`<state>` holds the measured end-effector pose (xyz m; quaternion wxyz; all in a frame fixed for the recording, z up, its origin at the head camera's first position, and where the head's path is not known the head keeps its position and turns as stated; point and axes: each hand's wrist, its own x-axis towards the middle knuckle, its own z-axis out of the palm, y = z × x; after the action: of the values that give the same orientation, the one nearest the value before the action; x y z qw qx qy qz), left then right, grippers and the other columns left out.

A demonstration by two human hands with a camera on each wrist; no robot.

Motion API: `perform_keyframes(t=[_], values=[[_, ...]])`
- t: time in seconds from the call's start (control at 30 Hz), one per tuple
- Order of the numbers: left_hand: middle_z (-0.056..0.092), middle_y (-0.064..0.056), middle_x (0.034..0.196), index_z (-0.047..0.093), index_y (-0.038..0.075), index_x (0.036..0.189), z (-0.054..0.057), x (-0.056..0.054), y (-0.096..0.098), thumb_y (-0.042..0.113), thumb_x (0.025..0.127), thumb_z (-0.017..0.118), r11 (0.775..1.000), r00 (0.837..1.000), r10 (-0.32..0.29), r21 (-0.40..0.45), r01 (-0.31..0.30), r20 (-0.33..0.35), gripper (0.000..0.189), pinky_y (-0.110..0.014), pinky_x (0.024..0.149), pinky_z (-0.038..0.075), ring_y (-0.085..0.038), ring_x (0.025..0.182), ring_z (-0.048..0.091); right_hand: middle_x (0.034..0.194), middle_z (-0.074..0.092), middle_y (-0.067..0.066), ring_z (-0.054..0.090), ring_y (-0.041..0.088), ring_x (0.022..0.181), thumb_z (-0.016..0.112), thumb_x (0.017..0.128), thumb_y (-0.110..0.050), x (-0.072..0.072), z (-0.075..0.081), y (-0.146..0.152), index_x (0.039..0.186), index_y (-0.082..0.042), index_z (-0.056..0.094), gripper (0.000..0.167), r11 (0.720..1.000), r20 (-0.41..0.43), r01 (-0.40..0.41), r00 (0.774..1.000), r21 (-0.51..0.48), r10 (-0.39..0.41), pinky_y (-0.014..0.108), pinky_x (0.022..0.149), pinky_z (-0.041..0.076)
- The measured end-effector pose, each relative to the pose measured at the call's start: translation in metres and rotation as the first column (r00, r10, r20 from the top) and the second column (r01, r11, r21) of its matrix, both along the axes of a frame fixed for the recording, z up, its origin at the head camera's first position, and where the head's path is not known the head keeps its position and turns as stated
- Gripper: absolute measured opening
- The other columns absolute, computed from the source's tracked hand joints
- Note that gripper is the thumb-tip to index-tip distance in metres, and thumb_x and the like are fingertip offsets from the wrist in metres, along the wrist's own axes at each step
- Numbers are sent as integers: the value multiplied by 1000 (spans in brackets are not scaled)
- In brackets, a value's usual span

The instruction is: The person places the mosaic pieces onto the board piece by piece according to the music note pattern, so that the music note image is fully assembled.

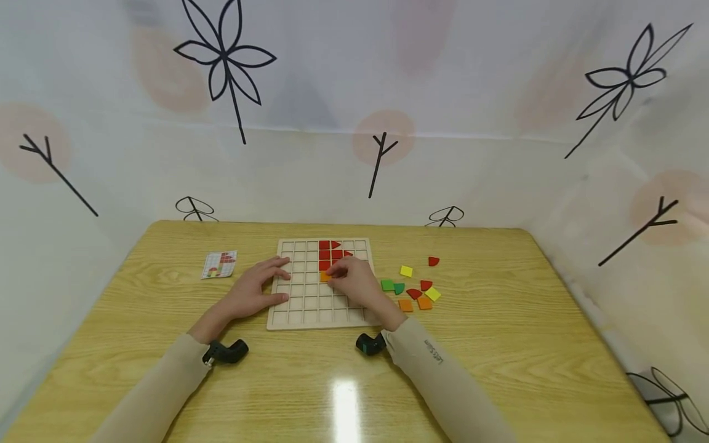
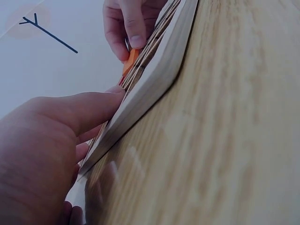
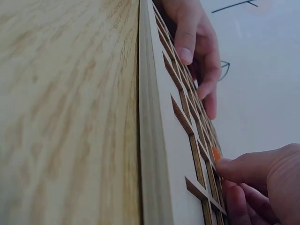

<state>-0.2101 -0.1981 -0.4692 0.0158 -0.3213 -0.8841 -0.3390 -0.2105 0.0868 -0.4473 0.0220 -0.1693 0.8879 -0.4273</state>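
Note:
A wooden grid board [image 1: 296, 315] lies on the table, with several red pieces [image 1: 324, 255] set in its upper middle cells. Just below them, my right hand [image 1: 357, 284] pinches an orange square tile [image 1: 325, 277] between thumb and fingers. In the left wrist view the orange tile [image 2: 131, 61] stands tilted at the grid; in the right wrist view only a corner of the orange tile [image 3: 216, 153] shows by the thumb. My left hand [image 1: 255, 289] rests on the board's left edge, fingers spread and loosely bent, holding nothing.
Right of the board lie loose tiles: orange squares [image 1: 424, 303], yellow squares [image 1: 407, 271], green pieces [image 1: 388, 285] and red rounded pieces [image 1: 434, 261]. A printed pattern card [image 1: 219, 264] lies left of the board. A patterned cloth [image 1: 310, 172] hangs behind the table [image 1: 288, 394].

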Motion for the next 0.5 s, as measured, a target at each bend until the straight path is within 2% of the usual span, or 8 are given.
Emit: perform_keyframes(t=[0.2,0.37,0.5], values=[[41,-11,154,68,14,117,3,2,0,30,90,76,1000,1000,1,-1,-1,22,33,-61,113,24,-35,145,29,92,63,-4,58,13,82,76,89,-11,0,-1,-1,96,-12,77,8,1000,-28,-7,1000,27,8,29,75,50],[42,-11,154,68,14,118,3,1,0,30,90,76,1000,1000,-3,-4,3,11,34,-61,113,24,-35,145,30,101,65,-1,60,14,87,75,90,-10,1,0,-1,108,-10,75,19,1000,-3,-14,1000,14,14,29,78,52],[42,-11,154,68,14,117,2,1,-1,31,89,76,1000,1000,-6,0,6,1,34,-61,113,24,-35,144,30,104,65,1,61,14,89,74,90,-9,1,3,-3,115,-9,73,25,999,3,-17,1000,41,17,29,78,52]])
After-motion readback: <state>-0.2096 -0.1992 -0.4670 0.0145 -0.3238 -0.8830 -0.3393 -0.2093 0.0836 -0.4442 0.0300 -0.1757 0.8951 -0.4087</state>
